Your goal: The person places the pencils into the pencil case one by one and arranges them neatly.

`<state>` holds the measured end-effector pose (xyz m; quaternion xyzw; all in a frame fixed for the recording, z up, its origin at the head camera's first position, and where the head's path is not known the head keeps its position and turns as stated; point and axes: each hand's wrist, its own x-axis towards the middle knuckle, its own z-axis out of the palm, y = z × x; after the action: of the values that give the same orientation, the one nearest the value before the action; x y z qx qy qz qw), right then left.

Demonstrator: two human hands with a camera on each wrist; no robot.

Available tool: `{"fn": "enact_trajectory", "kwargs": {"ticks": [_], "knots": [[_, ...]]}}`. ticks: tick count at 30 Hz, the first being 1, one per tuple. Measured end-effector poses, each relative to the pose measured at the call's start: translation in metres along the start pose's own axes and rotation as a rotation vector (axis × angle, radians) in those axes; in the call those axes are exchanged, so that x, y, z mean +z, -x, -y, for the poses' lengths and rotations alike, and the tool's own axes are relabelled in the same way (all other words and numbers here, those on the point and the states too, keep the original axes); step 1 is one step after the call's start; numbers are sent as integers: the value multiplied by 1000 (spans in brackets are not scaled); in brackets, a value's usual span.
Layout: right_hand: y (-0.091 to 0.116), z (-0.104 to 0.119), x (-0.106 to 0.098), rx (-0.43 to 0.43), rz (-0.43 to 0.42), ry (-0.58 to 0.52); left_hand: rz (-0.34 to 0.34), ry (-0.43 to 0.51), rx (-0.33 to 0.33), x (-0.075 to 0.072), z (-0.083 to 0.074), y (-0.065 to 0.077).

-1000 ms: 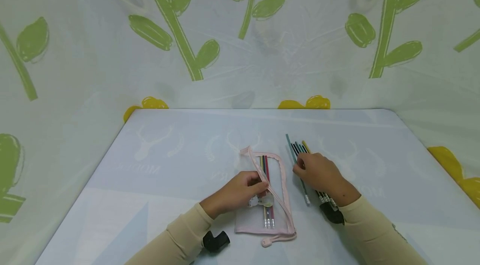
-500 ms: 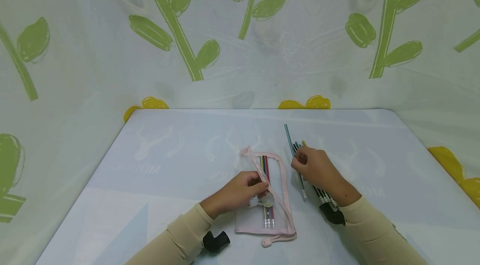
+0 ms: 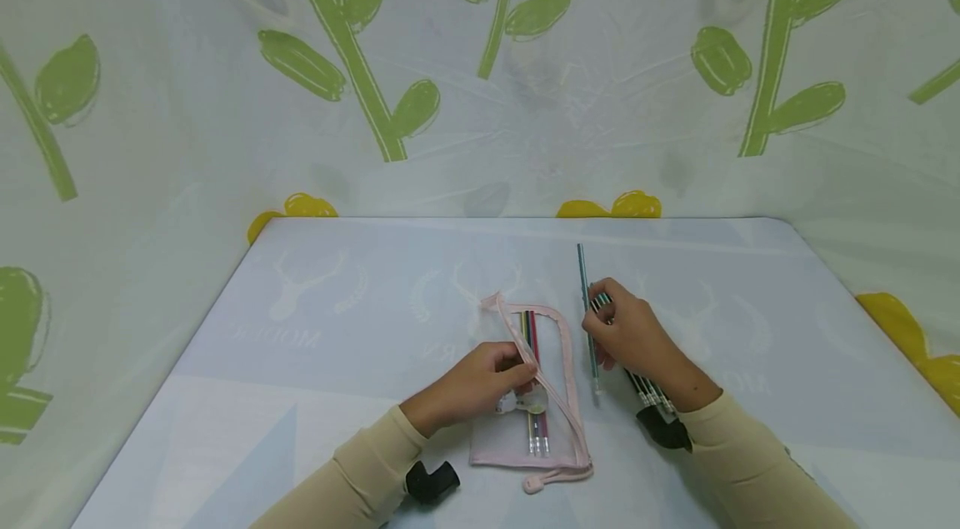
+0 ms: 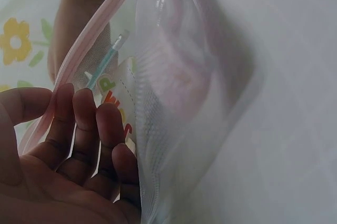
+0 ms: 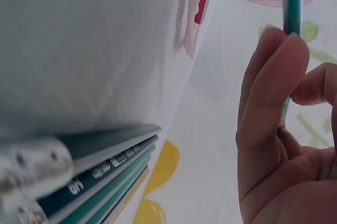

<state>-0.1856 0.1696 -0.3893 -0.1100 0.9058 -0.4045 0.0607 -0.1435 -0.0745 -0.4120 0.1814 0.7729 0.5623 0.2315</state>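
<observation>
My left hand (image 3: 472, 383) pinches the pink zip edge of a see-through mesh pencil case (image 3: 567, 354), lifting that side. In the left wrist view, thumb and fingers hold the pink edge (image 4: 87, 31). Several pencils (image 3: 537, 431) with silver ends lie inside the case. To its right, my right hand (image 3: 632, 331) holds a teal pencil (image 3: 582, 266), eraser end towards me. The right wrist view shows this teal pencil (image 5: 293, 16) between thumb and fingertips. Beneath the right hand lies a bunch of pencils (image 3: 648, 391), dark, teal and yellowish, partly hidden by the hand.
The case lies on a pale table (image 3: 337, 287) with faint printed patterns. A pink strap (image 3: 555, 477) trails from its near corner. Black wrist devices (image 3: 433, 482) sit at both sleeves. Behind the table hangs a white sheet (image 3: 600, 121) with green leaves and yellow flowers.
The right hand has lifted the teal pencil off beside the bunch and turned it more upright, its far end moving away from me. The left hand and the case have stayed still.
</observation>
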Motion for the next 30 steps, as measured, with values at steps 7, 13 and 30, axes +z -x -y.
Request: {"fn": "enact_trajectory", "kwargs": {"ticks": [7, 13, 30], "knots": [[-1, 0, 2, 15, -1, -43, -2, -1, 1, 0, 1, -1], [-1, 0, 2, 15, 13, -131, -9, -6, -3, 0, 3, -2], [-2, 5, 8, 79, 71, -198, -10, -10, 14, 0, 4, -3]]}}
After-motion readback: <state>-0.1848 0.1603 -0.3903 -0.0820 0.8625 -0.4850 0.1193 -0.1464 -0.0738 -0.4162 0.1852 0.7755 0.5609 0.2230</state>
